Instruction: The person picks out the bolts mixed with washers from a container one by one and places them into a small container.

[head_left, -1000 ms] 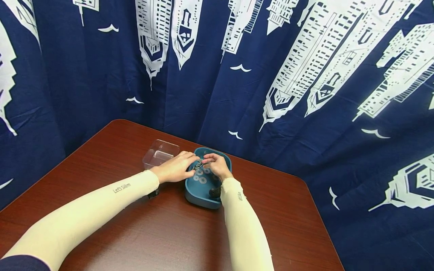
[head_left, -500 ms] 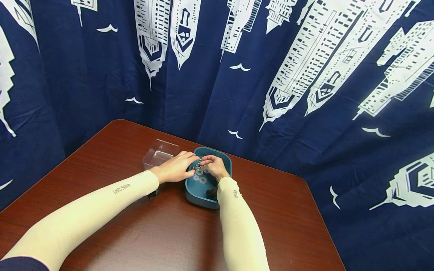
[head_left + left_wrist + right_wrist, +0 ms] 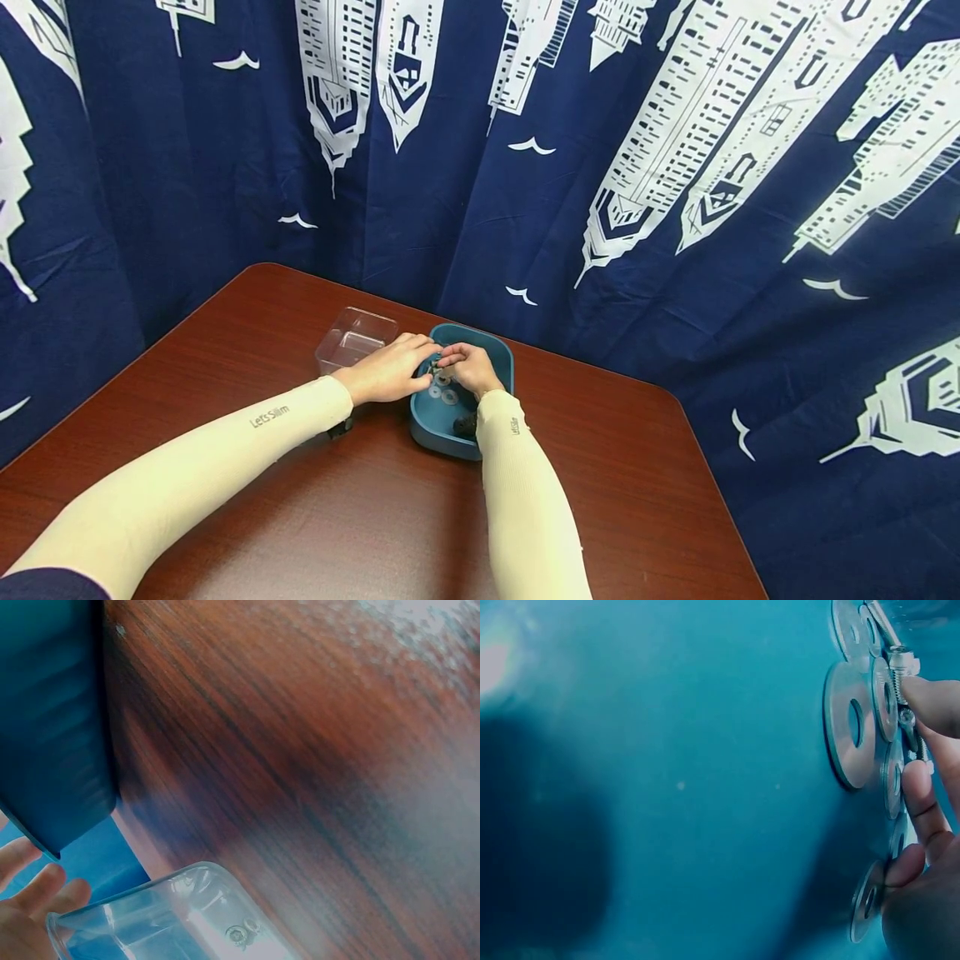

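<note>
A blue tray (image 3: 442, 443) holds flat metal washers (image 3: 449, 397) and a small pile of metal bolts (image 3: 902, 667). My right hand (image 3: 471, 367) reaches into it from the right. In the right wrist view its curled fingertips are right at the bolts, above several washers (image 3: 849, 724); I cannot tell whether they pinch a bolt. My left hand (image 3: 390, 369) lies over the tray's left rim, fingers relaxed and slightly spread, thumb toward the washers. Behind it stands a clear plastic box (image 3: 356, 323), with small round metal pieces (image 3: 241, 933) showing through it.
A dark clump (image 3: 465, 427) lies at the tray's near right, partly behind the right sleeve. The brown wooden table (image 3: 337, 517) extends around the tray and box. A navy curtain (image 3: 450, 217) with white city prints hangs right behind the table's far edge.
My right hand and forearm have shifted slightly left, its fingertips moving further over the bolts and toward my left hand. My left hand and the clear box have stayed in place.
</note>
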The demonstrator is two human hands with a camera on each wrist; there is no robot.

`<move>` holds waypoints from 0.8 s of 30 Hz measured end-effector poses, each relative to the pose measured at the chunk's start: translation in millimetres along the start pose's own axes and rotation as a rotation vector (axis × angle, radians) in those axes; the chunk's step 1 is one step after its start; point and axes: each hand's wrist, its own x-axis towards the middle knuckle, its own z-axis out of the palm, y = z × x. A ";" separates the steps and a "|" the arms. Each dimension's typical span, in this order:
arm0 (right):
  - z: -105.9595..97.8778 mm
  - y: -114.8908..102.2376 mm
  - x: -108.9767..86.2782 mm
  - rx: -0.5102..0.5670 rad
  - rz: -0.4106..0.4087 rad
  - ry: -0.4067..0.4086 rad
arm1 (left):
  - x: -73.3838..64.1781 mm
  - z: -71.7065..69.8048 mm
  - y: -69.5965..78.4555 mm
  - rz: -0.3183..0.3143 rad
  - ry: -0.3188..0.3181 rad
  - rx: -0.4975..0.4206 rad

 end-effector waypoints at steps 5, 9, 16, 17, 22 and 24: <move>2.2 0.9 1.9 -0.029 0.016 0.009 | -0.7 -0.5 0.4 0.011 0.011 0.009; 3.5 -0.3 1.9 -0.047 0.024 0.026 | 0.4 0.0 -0.3 0.009 0.009 0.007; 4.8 -0.4 1.3 -0.045 0.025 0.037 | 0.6 0.8 -1.1 0.001 0.009 0.015; 4.5 -0.7 0.8 -0.044 0.025 0.035 | 0.7 1.0 -1.0 -0.001 0.008 0.017; 3.5 -1.6 -1.6 -0.045 0.021 0.031 | 1.5 2.2 -0.7 -0.001 0.005 0.021; 2.9 -1.6 -2.0 -0.051 0.019 0.032 | 1.8 2.4 -0.5 0.002 0.008 0.020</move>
